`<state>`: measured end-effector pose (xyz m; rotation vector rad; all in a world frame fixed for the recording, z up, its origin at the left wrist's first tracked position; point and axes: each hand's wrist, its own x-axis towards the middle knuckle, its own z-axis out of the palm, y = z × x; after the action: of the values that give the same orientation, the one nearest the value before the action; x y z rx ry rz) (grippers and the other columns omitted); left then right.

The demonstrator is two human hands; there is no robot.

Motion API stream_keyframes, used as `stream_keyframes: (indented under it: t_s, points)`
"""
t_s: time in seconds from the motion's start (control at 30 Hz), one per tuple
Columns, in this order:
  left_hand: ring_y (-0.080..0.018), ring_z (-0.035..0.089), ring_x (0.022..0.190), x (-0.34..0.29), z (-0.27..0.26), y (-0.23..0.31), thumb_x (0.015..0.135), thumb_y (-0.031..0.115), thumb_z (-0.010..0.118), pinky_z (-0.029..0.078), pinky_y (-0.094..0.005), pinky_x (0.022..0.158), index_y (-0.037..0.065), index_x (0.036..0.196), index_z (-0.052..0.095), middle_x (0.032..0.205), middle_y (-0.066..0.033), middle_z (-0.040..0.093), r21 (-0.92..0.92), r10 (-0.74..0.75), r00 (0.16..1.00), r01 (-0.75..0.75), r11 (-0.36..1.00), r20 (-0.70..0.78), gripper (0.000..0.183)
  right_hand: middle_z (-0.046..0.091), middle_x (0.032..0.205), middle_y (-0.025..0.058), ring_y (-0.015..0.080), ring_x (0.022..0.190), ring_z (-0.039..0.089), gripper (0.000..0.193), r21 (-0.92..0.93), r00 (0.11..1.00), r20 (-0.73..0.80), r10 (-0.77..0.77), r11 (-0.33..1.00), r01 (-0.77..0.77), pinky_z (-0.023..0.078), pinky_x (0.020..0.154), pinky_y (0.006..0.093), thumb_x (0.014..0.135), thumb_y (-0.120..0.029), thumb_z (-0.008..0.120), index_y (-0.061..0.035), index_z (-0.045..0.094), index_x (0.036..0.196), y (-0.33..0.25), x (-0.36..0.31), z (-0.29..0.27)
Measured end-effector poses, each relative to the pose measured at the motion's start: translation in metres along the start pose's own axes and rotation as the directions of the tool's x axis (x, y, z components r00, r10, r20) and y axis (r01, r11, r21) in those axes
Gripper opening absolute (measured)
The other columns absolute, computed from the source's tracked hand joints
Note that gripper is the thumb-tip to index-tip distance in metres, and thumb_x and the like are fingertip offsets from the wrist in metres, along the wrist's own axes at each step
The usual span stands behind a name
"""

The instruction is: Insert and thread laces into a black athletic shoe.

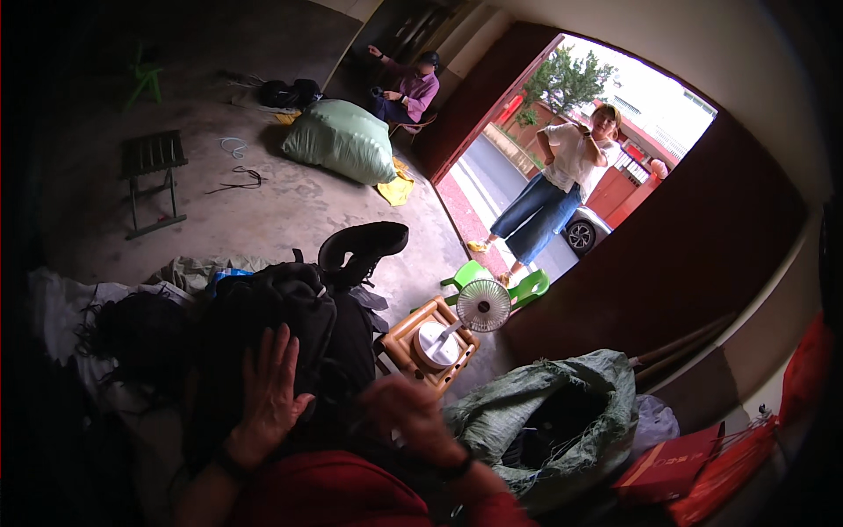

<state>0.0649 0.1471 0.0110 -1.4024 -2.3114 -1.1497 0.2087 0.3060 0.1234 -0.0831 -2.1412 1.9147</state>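
Note:
My left hand (270, 395) lies flat with its fingers stretched out against a dark heap of black cloth (285, 303) in front of me. Smeared by motion, my right hand (411, 420) is raised to the right of it, and its fingers cannot be made out. A black shoe-like shape (364, 250) sticks up beyond the cloth. Left of my left hand lies a tangle of black strands or threads (132, 338) over pale fabric. Past my right hand, a white fan (483, 305) stands on a brown stool (406, 341).
An open green woven sack (536, 413) with dark contents sits at right, beside red bags (729, 470). A stuffed pale green sack (342, 140), folding stool (151, 176) and green chairs (529, 287) stand farther off. One person (562, 184) stands in the doorway; another (413, 92) sits.

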Motion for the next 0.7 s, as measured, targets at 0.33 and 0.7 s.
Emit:
stream_keyframes:
  t_s: [0.33, 0.7]
  points:
    - [-0.0422, 0.019, 0.146, 0.003, 0.002, 0.000, 0.069, 0.015, 0.079, 0.018, -0.0618, 0.113, 0.004, 0.152, 0.022, 0.158, -0.0200, 0.020, 0.032, 0.008, 1.000, -0.008, 0.999, -0.013, 0.101, 0.065, 0.076, 0.0108, 0.0267, 0.064, 0.065, 0.020, -0.984, 0.934, 0.181, -0.308, -0.056, 0.172, 0.050, 0.058, 0.0360, 0.082, 0.002, 0.055, -0.0058, 0.064, 0.098, -0.009, -0.030, -0.177]
    - [-0.0437, 0.022, 0.144, 0.004, -0.001, 0.002, 0.066, 0.018, 0.084, 0.025, -0.0600, 0.110, 0.005, 0.149, 0.026, 0.158, -0.0180, 0.021, 0.061, 0.022, 1.000, -0.021, 0.998, -0.014, 0.102, 0.066, 0.082, 0.0101, 0.0325, 0.076, 0.067, 0.019, -0.977, 0.952, -0.162, -0.261, -0.093, -0.192, 0.052, 0.060, 0.0415, 0.082, 0.000, 0.052, -0.0098, 0.061, 0.096, 0.114, -0.069, -0.275]
